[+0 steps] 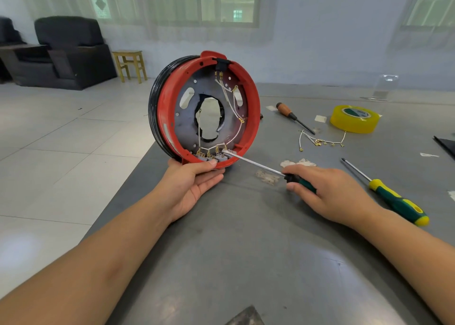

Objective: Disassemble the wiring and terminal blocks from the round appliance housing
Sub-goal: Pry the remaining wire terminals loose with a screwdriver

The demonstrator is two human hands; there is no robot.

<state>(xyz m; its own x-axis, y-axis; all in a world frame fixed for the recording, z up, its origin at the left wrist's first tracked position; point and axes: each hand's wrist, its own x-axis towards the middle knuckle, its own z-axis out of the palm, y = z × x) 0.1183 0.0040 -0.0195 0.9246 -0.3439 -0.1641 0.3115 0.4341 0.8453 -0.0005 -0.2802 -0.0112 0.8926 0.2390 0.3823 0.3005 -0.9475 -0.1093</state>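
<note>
A round red plastic housing (pixel 209 107) stands on edge at the left border of a dull grey tabletop (pixel 246 250), its open face turned to the camera. Black cable is wound round its outer rim. Inside, a flat grey metal plate (pixel 187 125) with a ragged central hole and oval slots carries thin white wires (pixel 230 100) ending in brass terminals; pale grey terminal blocks (pixel 209 157) line the bottom of the rim.

The left hand (pixel 194 184) cradles the housing from below, palm up, thumb pressed on the lower rim, fingers lying relaxed beneath it. The right hand (pixel 327 191), to the right of the housing, has its grip clamped on the black-and-green handle of a screwdriver (pixel 256 164), whose steel shaft slants up and left so the tip meets the blocks.

Right of the housing lie a second green-and-yellow screwdriver (pixel 394 199), a wooden-handled one (pixel 293 116), a loose bundle of white wires with brass lugs (pixel 320 141) and a translucent yellow tape roll (pixel 354 119). Behind the housing, on the tiled floor, stand a dark armchair (pixel 71 51) and a small wooden stool (pixel 130 64).
</note>
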